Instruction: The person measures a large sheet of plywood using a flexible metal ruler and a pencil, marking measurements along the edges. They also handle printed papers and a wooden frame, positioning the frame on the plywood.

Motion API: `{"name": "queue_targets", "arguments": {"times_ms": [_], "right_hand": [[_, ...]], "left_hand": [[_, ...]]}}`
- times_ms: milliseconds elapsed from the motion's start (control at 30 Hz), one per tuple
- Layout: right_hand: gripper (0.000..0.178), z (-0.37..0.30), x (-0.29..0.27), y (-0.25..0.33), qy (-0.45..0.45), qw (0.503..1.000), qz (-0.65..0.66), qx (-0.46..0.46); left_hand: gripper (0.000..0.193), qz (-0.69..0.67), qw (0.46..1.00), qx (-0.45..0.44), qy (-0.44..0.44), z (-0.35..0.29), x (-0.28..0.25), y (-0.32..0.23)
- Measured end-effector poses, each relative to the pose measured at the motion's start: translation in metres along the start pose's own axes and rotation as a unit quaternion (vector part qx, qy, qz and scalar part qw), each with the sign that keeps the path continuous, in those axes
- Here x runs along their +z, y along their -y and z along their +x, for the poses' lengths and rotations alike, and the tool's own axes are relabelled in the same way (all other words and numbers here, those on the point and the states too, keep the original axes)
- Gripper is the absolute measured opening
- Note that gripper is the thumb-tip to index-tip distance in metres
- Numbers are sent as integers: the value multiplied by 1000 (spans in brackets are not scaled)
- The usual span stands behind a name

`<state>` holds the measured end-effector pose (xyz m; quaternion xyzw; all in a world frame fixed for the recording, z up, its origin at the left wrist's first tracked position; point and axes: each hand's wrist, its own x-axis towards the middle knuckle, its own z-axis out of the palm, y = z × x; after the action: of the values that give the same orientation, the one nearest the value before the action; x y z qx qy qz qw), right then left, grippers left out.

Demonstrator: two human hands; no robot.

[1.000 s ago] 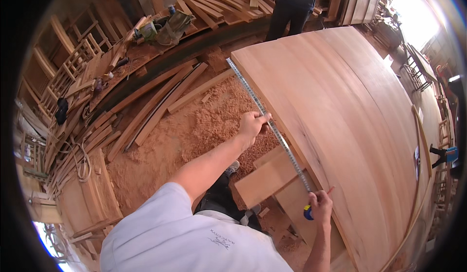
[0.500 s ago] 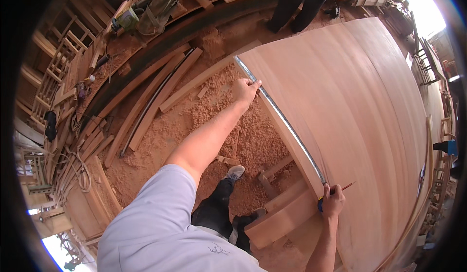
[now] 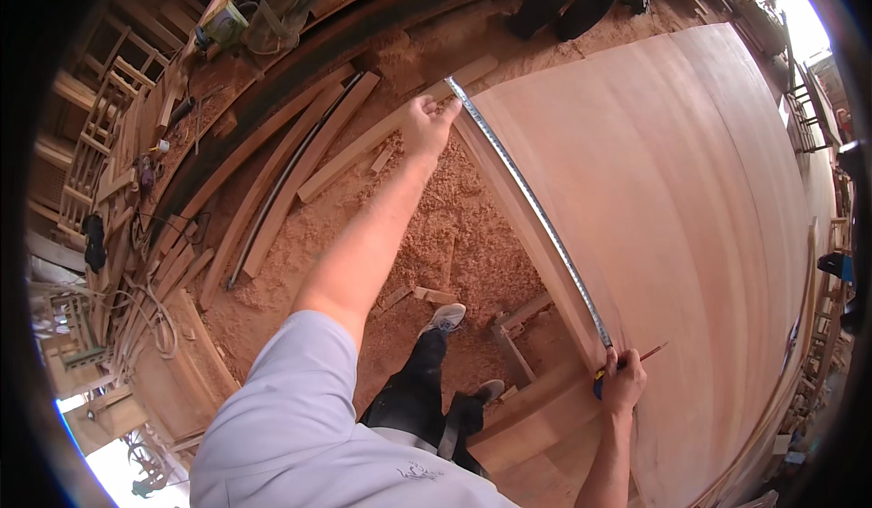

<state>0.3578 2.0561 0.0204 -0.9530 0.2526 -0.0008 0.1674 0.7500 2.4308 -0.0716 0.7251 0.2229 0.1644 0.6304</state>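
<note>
In the head view, the right hand point(image 3: 623, 379) is closed around the blue tape measure point(image 3: 599, 384), and a pencil point(image 3: 654, 351) sticks out from it. The extended blade point(image 3: 536, 208) lies along the left edge of the wooden panel point(image 3: 672, 181). The left hand point(image 3: 429, 131), fingers bent, is beside the blade's far end; whether it grips, one cannot tell.

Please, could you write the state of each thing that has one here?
Wooden panel: lying flat
Tape measure: blade pulled out along the panel's left edge
Right hand: closed around the tape's case
Pencil: held in the right hand
Left hand: loosely curled, near the tape's far end
</note>
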Motion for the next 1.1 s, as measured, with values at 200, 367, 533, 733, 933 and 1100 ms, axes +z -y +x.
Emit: {"name": "queue_targets", "arguments": {"times_ms": [200, 367, 533, 733, 933, 1100], "right_hand": [[30, -4, 0, 5, 3, 1000, -15, 0], [29, -9, 6, 4, -11, 999, -33, 16], [29, -14, 11, 6, -17, 997, -64, 40], [29, -16, 10, 30, -27, 995, -77, 63], [28, -17, 16, 28, -25, 995, -84, 53], [27, -18, 16, 34, -28, 995, -79, 51]], "left_hand": [[16, -90, 952, -104, 273, 36, 0, -15], [9, -113, 945, -136, 276, 39, -3, -10], [7, -116, 938, -140, 295, 40, -10, -9], [12, -147, 938, -135, 283, 36, -10, -16], [18, -138, 934, -147, 294, 38, -14, -17], [17, -128, 933, -131, 311, 42, -17, -17]]}}
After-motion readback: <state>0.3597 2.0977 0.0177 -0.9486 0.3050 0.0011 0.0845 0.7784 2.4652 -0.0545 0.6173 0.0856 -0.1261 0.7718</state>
